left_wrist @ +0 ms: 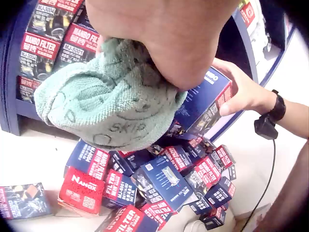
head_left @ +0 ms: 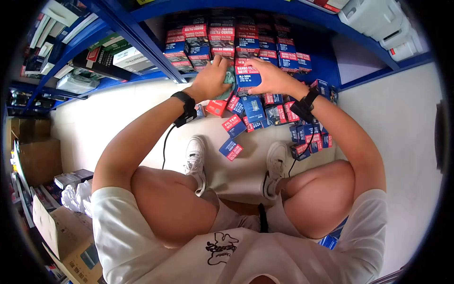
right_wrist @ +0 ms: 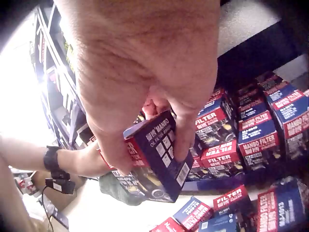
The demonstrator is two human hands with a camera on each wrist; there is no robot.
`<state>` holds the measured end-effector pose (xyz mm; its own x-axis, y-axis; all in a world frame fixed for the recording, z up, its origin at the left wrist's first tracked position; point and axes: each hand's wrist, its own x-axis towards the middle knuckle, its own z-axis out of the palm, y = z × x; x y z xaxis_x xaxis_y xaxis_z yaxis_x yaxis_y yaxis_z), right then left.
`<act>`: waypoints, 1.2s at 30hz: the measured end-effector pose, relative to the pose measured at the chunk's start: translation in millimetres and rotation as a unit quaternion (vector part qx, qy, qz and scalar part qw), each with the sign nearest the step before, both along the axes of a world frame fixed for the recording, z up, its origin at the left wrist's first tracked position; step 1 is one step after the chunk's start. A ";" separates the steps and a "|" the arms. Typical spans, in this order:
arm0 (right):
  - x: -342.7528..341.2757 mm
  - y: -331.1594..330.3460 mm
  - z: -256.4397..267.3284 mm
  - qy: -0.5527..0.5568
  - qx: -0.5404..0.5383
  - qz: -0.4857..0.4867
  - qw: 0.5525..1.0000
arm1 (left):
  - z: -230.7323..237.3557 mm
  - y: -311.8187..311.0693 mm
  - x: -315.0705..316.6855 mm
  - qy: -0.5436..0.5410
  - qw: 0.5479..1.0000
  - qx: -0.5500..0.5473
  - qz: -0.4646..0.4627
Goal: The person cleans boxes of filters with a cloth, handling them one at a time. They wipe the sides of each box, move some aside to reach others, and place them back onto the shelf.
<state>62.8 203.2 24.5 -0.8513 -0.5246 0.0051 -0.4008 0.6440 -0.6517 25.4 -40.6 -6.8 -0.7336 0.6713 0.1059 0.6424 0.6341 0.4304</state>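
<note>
My right hand (head_left: 270, 78) grips a blue and red oil filter box (head_left: 247, 78) between thumb and fingers, in front of the lower shelf. In the right wrist view the box (right_wrist: 157, 162) shows its printed side and barcode. My left hand (head_left: 213, 78) holds a crumpled green cloth (left_wrist: 113, 104) with "SKIP" lettering, close beside the box. The cloth hangs below the palm, and most of the left fingers are hidden in the left wrist view. Stacked filter boxes (head_left: 221, 38) stand on the shelf just beyond both hands.
Loose filter boxes (head_left: 255, 111) lie heaped on the floor below the hands, with a red box (left_wrist: 81, 193) among them. A blue shelf post (head_left: 156, 52) rises on the left. White jugs (head_left: 378, 21) sit on the upper right shelf. Cartons (head_left: 66, 232) stand at lower left.
</note>
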 end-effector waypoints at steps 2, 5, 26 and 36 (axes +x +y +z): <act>-2.6 -10.5 -2.9 0.010 0.004 -0.006 1.000 | 3.0 -9.3 -4.2 -0.017 1.000 -0.007 0.018; -5.2 -22.0 3.4 0.004 -0.005 -0.017 1.000 | -5.2 -26.5 -10.3 -0.018 0.999 0.005 0.039; -24.8 -55.9 -12.1 -0.058 -0.081 0.005 0.995 | -5.3 -74.2 -3.6 -0.119 0.991 0.064 -0.004; -26.5 -67.0 -17.7 -0.039 -0.037 -0.021 0.998 | -4.1 -90.7 -8.5 -0.109 0.990 0.081 -0.030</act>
<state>36.3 136.2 6.9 -0.8717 -0.4894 -0.0245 -0.3207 0.6076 -0.7266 16.9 -131.3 -10.9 -0.7106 0.7011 0.0591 0.5566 0.5088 0.6567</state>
